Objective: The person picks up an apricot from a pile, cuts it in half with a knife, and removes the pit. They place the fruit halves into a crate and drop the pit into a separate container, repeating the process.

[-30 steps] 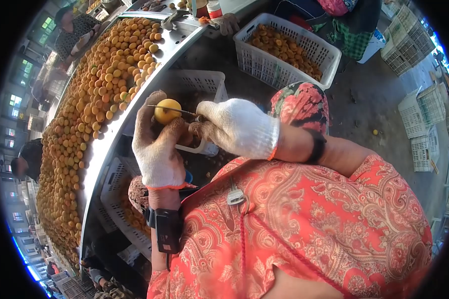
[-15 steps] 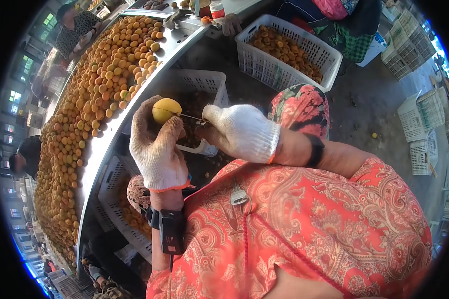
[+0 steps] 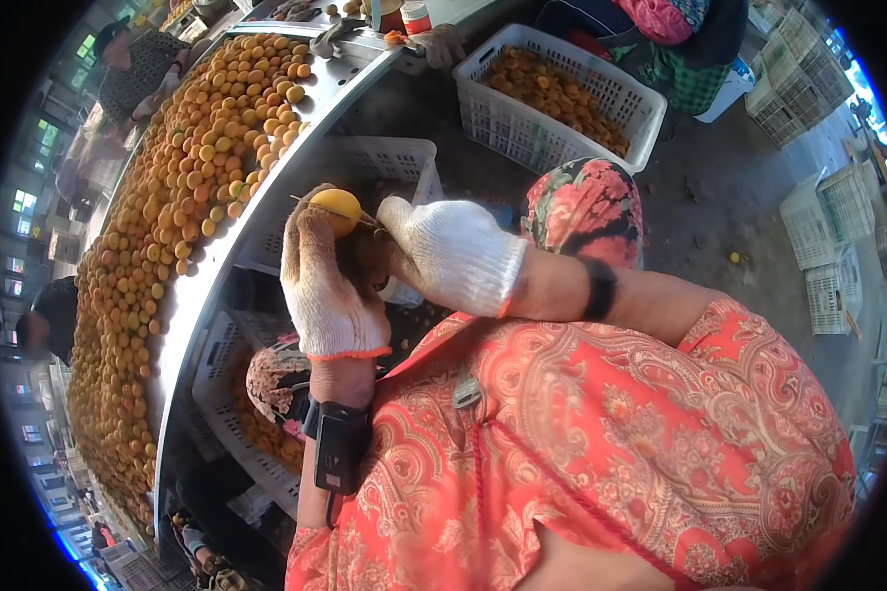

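My left hand (image 3: 327, 286), in a white knit glove with browned fingers, holds a yellow-orange apricot (image 3: 337, 209) up between thumb and fingers. My right hand (image 3: 455, 246), gloved too, is closed around a small knife (image 3: 368, 219) whose grip is hidden by the fingers. Its thin blade lies across the apricot, and the tip shows past the far side. Both hands are close together over a white plastic crate (image 3: 425, 167), whose contents are mostly covered by my hands.
Left of me a metal table (image 3: 192, 286) carries a long heap of apricots (image 3: 168, 217). A crate of apricot pieces (image 3: 650, 133) stands on the floor ahead; another crate (image 3: 210, 379) is under the table edge. One person (image 3: 138, 79) is across the table, another (image 3: 685, 74) at upper right.
The knife has gone from touching the apricot's near side to lying across it, tip past the far side. My hands have come closer together, the left turning and moving slightly right.
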Demonstrator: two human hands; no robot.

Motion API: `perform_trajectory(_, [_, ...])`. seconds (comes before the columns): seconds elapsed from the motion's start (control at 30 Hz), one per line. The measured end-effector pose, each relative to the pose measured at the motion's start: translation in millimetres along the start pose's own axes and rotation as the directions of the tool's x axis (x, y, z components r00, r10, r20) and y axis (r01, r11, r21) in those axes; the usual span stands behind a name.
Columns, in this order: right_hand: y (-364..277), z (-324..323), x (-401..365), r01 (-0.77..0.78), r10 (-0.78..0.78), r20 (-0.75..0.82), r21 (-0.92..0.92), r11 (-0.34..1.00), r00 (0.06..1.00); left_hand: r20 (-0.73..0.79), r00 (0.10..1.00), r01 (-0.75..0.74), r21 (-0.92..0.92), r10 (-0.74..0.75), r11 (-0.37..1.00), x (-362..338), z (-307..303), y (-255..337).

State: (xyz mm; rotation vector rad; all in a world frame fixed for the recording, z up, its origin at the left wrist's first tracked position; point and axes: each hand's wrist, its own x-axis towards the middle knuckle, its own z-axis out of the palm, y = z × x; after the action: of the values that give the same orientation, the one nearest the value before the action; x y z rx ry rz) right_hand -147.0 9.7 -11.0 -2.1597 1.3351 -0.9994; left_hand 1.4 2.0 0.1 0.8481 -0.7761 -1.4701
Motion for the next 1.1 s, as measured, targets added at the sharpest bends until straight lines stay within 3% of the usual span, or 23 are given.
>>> perform_trajectory(0.13, [-0.8, -1.4, -0.9, -0.034, 0.034, 0.002, -0.046, 0.998, 0.999, 0.001, 1.000, -0.031, 0.005, 0.031, 0.999, 3.4, 0.9, -2.9])
perform_trajectory(0.2, [-0.5, -2.2, -2.0, -0.043, 0.043, -0.002, -0.055, 0.998, 0.999, 0.030, 0.996, -0.086, 0.187, 0.082, 0.978, 3.9, 0.0, -4.6])
perform_trajectory(0.23, [0.1, -1.9, -2.1, -0.042, 0.043, 0.009, -0.068, 0.997, 0.999, 0.031, 0.996, -0.083, 0.188, 0.079, 0.979, 4.1, -1.4, -6.5])
perform_trajectory(0.3, [1.0, -0.5, -1.6, -0.044, 0.045, 0.016, -0.080, 0.996, 0.999, 0.004, 0.999, 0.050, -0.025, -0.050, 0.998, 5.3, -4.8, -11.2])
perform_trajectory(0.33, [1.8, 0.2, -1.0, -0.055, 0.059, 0.036, -0.112, 0.992, 0.998, 0.007, 0.999, 0.052, -0.023, -0.052, 0.998, 6.0, -4.7, -13.3])
perform_trajectory(0.4, [3.8, 1.6, 0.2, -0.066, 0.074, 0.053, -0.143, 0.987, 0.996, 0.043, 0.991, 0.136, -0.192, -0.130, 0.972, 7.0, -2.8, -17.3])
perform_trajectory(0.53, [2.9, -1.5, 1.5, -0.082, 0.084, 0.028, -0.068, 0.994, 0.996, 0.051, 0.990, 0.138, -0.192, -0.130, 0.972, 7.0, 3.3, -15.4])
perform_trajectory(0.6, [2.1, -3.8, 1.4, -0.086, 0.090, 0.045, -0.073, 0.994, 0.995, 0.147, 0.984, 0.125, -0.175, -0.100, 0.977, 7.5, 0.2, -14.2])
perform_trajectory(0.7, [4.9, -2.4, 0.5, -0.096, 0.098, 0.057, -0.036, 0.995, 0.994, 0.070, 0.989, 0.144, -0.201, -0.133, 0.969, 8.4, -2.2, -15.9])
perform_trajectory(0.77, [12.4, 1.5, 0.2, -0.008, 0.009, -0.009, 0.104, 0.995, 1.000, 0.040, 0.982, 0.191, -0.251, -0.187, 0.949, 5.7, 1.5, -9.7])
perform_trajectory(0.83, [-5.4, -16.8, 1.4, -0.034, 0.038, -0.027, 0.159, 0.987, 0.999, 0.009, 0.971, 0.232, -0.306, -0.241, 0.923, 6.0, 0.6, -9.9])
perform_trajectory(0.9, [-16.4, -29.6, 4.0, -0.005, 0.051, -0.139, 0.309, 0.951, 0.989, -0.138, 0.980, 0.097, -0.300, -0.143, 0.949, 14.8, -2.0, -16.8])
perform_trajectory(0.93, [-19.6, -35.4, 7.5, -0.023, 0.106, -0.154, 0.461, 0.887, 0.982, -0.136, 0.980, 0.097, -0.302, -0.143, 0.948, 13.2, -1.7, -16.9])
perform_trajectory(1.0, [-22.7, -45.3, 12.7, -0.004, 0.180, -0.156, 0.744, 0.668, 0.971, 0.059, 0.978, 0.206, -0.178, -0.199, 0.962, 7.4, 0.9, -15.2])
perform_trajectory(1.1, [-35.4, -63.4, 22.8, 0.034, 0.225, -0.214, 0.792, 0.610, 0.950, 0.205, 0.944, 0.309, -0.263, -0.259, 0.914, 5.4, -3.1, -16.9])
